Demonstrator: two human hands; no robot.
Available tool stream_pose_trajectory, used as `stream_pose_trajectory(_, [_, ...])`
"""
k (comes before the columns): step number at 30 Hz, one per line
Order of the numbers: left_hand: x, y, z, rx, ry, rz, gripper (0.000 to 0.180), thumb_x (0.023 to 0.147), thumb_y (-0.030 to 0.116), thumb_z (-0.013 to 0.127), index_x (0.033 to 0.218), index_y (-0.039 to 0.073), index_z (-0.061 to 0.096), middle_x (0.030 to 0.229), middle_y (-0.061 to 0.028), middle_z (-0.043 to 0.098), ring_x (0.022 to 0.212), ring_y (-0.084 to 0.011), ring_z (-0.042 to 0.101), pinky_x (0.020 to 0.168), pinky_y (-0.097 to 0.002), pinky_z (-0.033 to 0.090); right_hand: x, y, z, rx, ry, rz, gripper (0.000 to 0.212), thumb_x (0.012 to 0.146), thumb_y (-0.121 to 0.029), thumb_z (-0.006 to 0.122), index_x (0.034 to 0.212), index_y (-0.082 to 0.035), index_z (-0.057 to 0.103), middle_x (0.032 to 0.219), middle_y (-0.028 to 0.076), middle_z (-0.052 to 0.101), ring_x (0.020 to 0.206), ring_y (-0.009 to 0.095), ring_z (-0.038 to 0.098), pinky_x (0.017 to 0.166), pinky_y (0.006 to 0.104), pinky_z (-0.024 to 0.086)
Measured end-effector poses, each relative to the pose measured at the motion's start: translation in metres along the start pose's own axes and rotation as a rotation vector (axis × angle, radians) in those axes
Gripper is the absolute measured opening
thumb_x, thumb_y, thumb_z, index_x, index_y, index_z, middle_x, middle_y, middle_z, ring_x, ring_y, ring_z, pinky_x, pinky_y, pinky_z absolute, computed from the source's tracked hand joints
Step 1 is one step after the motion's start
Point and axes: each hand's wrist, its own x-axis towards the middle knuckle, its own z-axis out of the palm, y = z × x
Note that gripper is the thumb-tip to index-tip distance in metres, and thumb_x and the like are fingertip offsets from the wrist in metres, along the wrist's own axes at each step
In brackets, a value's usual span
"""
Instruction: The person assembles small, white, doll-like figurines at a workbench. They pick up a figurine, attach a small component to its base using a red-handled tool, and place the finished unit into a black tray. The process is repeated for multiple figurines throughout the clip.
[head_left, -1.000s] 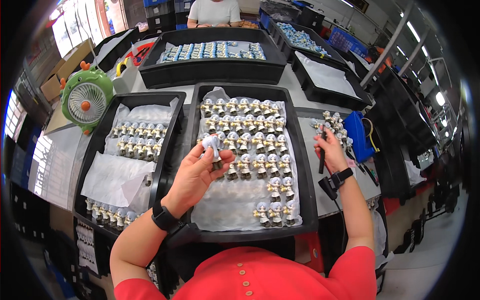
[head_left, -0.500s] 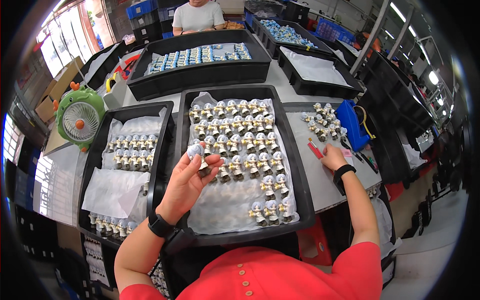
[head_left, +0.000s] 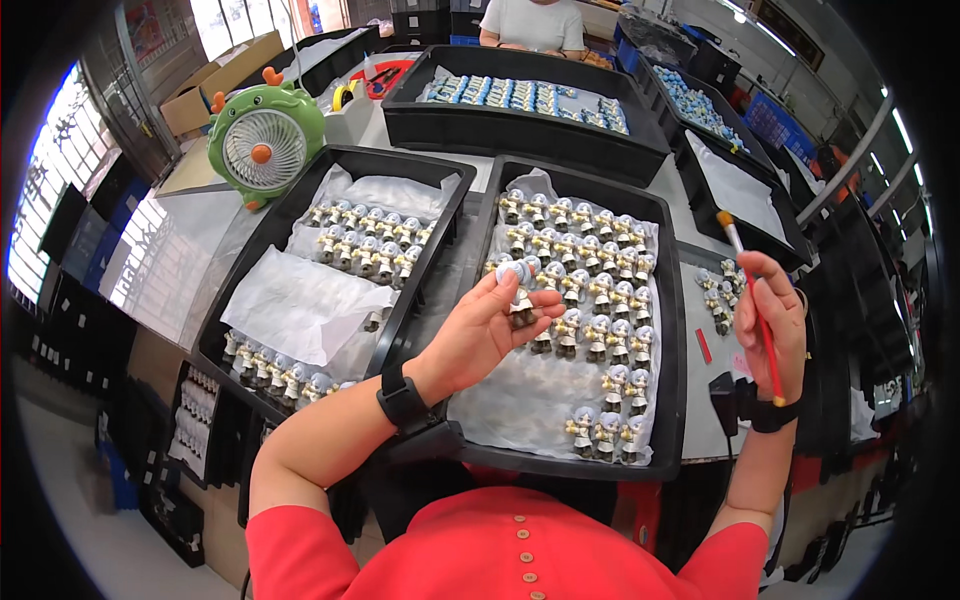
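Note:
My left hand (head_left: 482, 335) pinches a small figurine (head_left: 519, 300) with pale grey-blue hair, a white-and-gold outfit and a dark base, above the middle black tray (head_left: 675, 400). Rows of like figurines (head_left: 600, 287) stand on white sheeting in that tray, with a smaller group at its near right corner. At the right, my right hand (head_left: 780, 318) is closed round a slim red-handled paintbrush (head_left: 766, 345), its orange-brown tip pointing up and away. Behind that hand, more figurines (head_left: 716, 300) cluster on the grey table, partly hidden. A short red stick (head_left: 704, 346) lies beside them.
On the left, another black tray (head_left: 222, 312) holds figurines and a folded white sheet (head_left: 300, 300). A green fan (head_left: 262, 145) stands behind it. Farther back is a large black tray (head_left: 520, 137) of blue-and-white pieces; a person in a white shirt (head_left: 535, 22) sits beyond.
My right hand has picked up the paintbrush from the table and raised it. My left hand still holds the figurine. The whole view has swung left.

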Motion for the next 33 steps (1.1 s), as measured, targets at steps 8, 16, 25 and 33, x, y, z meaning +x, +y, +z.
stream_pose_trajectory(8, [0.002,0.001,0.004,-0.079,0.079,0.047,0.026,0.098,0.033,0.039,0.109,0.009,0.043,0.115,-0.0176,0.053,0.113,-0.0289,0.052,0.095,-0.0348,0.044,0.03,0.037,0.083,-0.019,-0.282,-0.194,0.029,0.092,-0.015,0.055,0.113,0.005,0.054,0.094,0.013,0.063,0.081,0.014,0.063,0.06,0.0189,0.047])
stream_pose_trajectory(16, [0.001,-0.005,0.002,-0.041,0.148,0.149,0.021,0.097,0.029,0.042,0.109,0.012,0.035,0.117,-0.0136,0.05,0.108,-0.0206,0.053,0.093,-0.0349,0.044,0.036,0.067,0.127,-0.438,-0.058,-0.449,0.011,0.088,-0.011,0.06,0.093,-0.002,0.063,0.078,0.005,0.062,0.058,0.008,0.054,0.053,0.0201,0.044])
stream_pose_trajectory(25, [-0.002,-0.008,0.008,0.034,0.154,0.145,0.023,0.098,0.03,0.041,0.111,0.012,0.034,0.118,-0.0122,0.05,0.108,-0.0182,0.052,0.093,-0.0348,0.043,0.04,0.078,0.135,-0.64,0.001,-0.54,0.006,0.085,-0.009,0.063,0.088,-0.003,0.066,0.073,0.006,0.063,0.059,0.016,0.055,0.053,0.026,0.043])
stream_pose_trajectory(33, [-0.001,-0.009,0.008,0.041,0.105,0.153,0.023,0.098,0.028,0.041,0.114,0.012,0.034,0.116,-0.0091,0.05,0.107,-0.0168,0.052,0.093,-0.0342,0.043,0.036,0.083,0.132,-0.572,-0.003,-0.501,0.007,0.084,-0.009,0.064,0.087,-0.002,0.065,0.073,0.006,0.063,0.056,0.015,0.054,0.051,0.0263,0.041])
